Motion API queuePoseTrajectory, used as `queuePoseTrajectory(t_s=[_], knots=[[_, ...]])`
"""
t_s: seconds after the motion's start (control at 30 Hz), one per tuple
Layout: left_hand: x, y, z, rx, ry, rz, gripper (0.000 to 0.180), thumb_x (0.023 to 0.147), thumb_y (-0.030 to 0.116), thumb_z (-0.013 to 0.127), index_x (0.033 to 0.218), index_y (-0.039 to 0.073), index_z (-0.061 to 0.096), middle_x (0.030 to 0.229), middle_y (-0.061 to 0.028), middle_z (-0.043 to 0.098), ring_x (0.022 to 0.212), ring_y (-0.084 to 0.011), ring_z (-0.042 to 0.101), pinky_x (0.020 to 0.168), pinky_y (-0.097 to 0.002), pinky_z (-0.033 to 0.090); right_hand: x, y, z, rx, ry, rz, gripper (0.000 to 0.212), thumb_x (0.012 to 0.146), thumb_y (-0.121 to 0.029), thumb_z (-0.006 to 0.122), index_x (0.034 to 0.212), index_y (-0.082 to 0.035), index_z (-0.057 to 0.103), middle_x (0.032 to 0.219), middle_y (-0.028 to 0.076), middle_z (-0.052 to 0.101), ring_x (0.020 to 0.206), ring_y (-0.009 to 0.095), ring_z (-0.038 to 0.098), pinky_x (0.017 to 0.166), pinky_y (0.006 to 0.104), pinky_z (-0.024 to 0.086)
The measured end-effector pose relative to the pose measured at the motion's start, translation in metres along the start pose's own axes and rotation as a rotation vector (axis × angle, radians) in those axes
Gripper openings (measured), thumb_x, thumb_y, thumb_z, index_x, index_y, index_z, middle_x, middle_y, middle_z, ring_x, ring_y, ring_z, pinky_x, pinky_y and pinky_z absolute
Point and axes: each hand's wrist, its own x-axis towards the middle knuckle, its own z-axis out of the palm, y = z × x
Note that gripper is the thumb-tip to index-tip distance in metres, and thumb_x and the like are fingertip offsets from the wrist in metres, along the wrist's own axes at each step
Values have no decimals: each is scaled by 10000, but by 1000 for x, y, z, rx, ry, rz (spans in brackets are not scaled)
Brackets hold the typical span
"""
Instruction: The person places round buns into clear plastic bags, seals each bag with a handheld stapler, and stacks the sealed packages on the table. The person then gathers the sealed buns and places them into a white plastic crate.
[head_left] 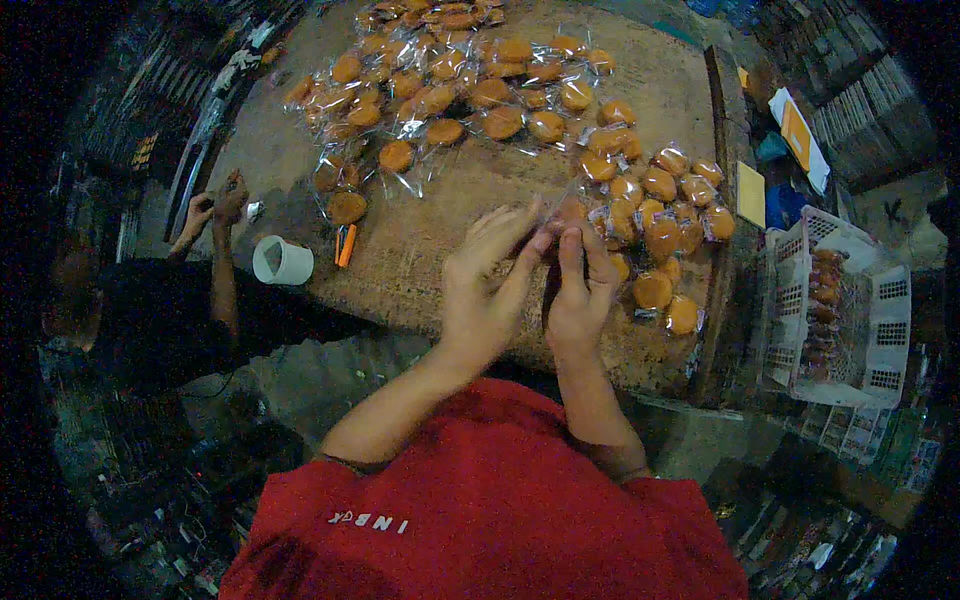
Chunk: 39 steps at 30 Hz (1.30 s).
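Observation:
My left hand (488,275) and my right hand (585,290) meet over the middle of the wooden table (420,260). Between the fingertips of both is a piece of clear plastic wrapper (568,203); whether anything lies inside it I cannot make out. My thumbs and fingers pinch together around it. Just right of my right hand lies a loose group of round golden cakes (660,232), each in clear wrapping. A larger heap of the same wrapped cakes (490,95) spreads over the far part of the table.
A white plastic crate (785,325) with packed brown items stands beyond the table's right edge. On the left are an orange cutter knife (345,245) and a white cup (283,261). Another person's hands (220,205) work at the table's left edge. A yellow pad (750,194) sits at the right.

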Motion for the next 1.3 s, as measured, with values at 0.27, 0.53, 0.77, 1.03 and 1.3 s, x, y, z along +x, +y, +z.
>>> queuePoseTrajectory(t_s=[0.27,0.53,0.77,1.03,1.3], knots=[[24,-16,-50,-781,-144,-637,239,1002,116,636,1196,-21,607,1031,-70,723,955,-106,665,851,-269,556,8,-6,40,4,1,-174,352,915,-25,689,1255,-47,605,1091,126,629,1001,282,627,869,381,521],[11,-42,-64,-864,-35,-382,173,1013,158,632,1125,26,641,914,-7,674,856,-80,623,797,-254,519,-1,-8,63,-707,-75,-439,183,920,-31,655,1102,-28,671,1081,147,606,1015,320,610,885,397,507],[15,-47,-94,-590,-141,-355,128,975,138,683,1021,19,673,1008,-13,654,897,-85,617,777,-258,532,-5,-8,90,-491,76,-398,193,909,-6,682,1098,-42,682,1015,114,703,928,290,677,855,381,542],[22,-64,-107,-529,-9,4,117,921,90,729,993,1,702,1096,-46,652,930,-128,645,792,-262,559,5,9,79,-518,-205,-377,225,918,-80,699,1138,-46,667,1106,133,676,1038,294,649,907,372,522],[-69,-147,-78,-823,306,-1021,517,870,12,750,1293,-8,453,1030,-152,693,873,-223,698,793,-345,590,-16,190,55,-577,-697,101,297,953,-146,660,1238,-63,647,1240,88,607,1170,235,564,1008,391,441]])
